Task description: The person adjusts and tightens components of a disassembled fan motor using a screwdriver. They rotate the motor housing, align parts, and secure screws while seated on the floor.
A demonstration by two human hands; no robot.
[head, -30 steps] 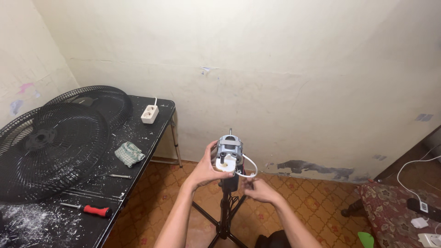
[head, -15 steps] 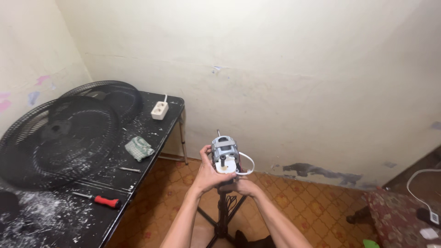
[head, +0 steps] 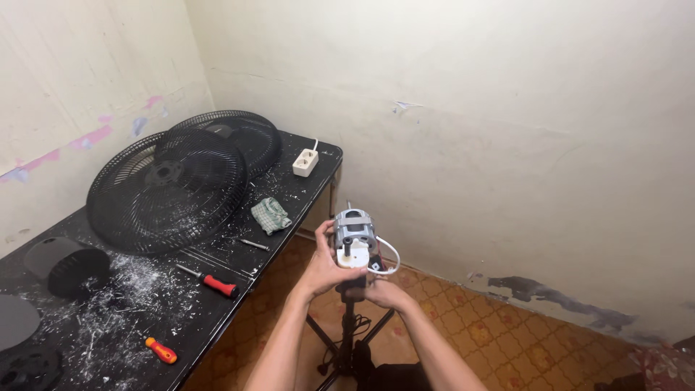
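Both your hands are up at a bare fan motor (head: pixel 355 239), which sits on top of a black stand (head: pixel 350 326) out on the floor, just off the table's right edge. Your left hand (head: pixel 323 266) wraps the motor's left side: thumb up along the grey housing, fingers curled round behind it, a firm grip. Your right hand (head: pixel 386 292) sits lower, just under the motor at the head of the stand; the fingers look curled in, but you cannot tell from this view whether they clamp anything. White wire (head: pixel 391 255) loops out from the motor's right side, above your right hand. Motor stands upright, a thin shaft sticking up from its top.

Stand legs spread over the orange patterned floor tiles (head: pixel 507 340), forearms partly covering them.

To your left, a black table (head: pixel 217 304) along the wall, dusted with white flecks and chips. On it:
- two black fan grilles (head: pixel 170 192), round, overlapping, leaning toward the back corner
- white power strip (head: pixel 305 162) near the far edge
- green checked cloth (head: pixel 270 215), crumpled, just right of the grilles
- red-handled screwdriver (head: pixel 210 281) near the front edge, well apart from your left hand
- smaller orange-handled screwdriver (head: pixel 160 350) closer to you
- black cone-shaped cover (head: pixel 66 265) at the left, lying on its side

Wall behind is cream, scuffed, with dark peeled patches low near the floor.
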